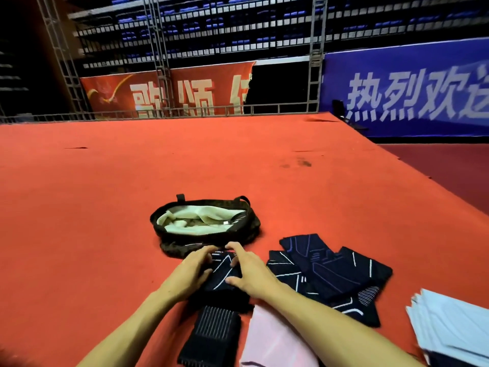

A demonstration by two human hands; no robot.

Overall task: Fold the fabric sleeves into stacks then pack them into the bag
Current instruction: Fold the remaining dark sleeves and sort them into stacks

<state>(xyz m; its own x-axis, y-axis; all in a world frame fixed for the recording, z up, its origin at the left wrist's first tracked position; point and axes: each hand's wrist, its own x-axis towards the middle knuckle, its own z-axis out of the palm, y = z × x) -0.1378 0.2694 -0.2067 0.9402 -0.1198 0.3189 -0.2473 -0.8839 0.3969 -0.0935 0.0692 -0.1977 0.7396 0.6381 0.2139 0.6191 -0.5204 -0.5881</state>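
On the carpet [79, 194] the bag [172, 235] is sitting open with only pale cloth showing inside, so packing is seemingly barely starting, while loose sleeves [325, 271], a blue pile [449, 321] and a pink sleeve [272, 337] are waiting at the right. The dark stack [225, 272] is lying just before the bag, long axis pointing at it, and the left hand [194, 268] and right hand [251, 271] are each holding its sides in a closed grip.

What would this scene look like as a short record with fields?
surface: red carpet
bag: open, pale lining, just beyond the hands
left hand: holds the dark folded sleeve
right hand: holds the same sleeve
loose dark sleeves: heaped right of the hands
pink fabric: bottom of view, by the right forearm
pale blue stack: far right
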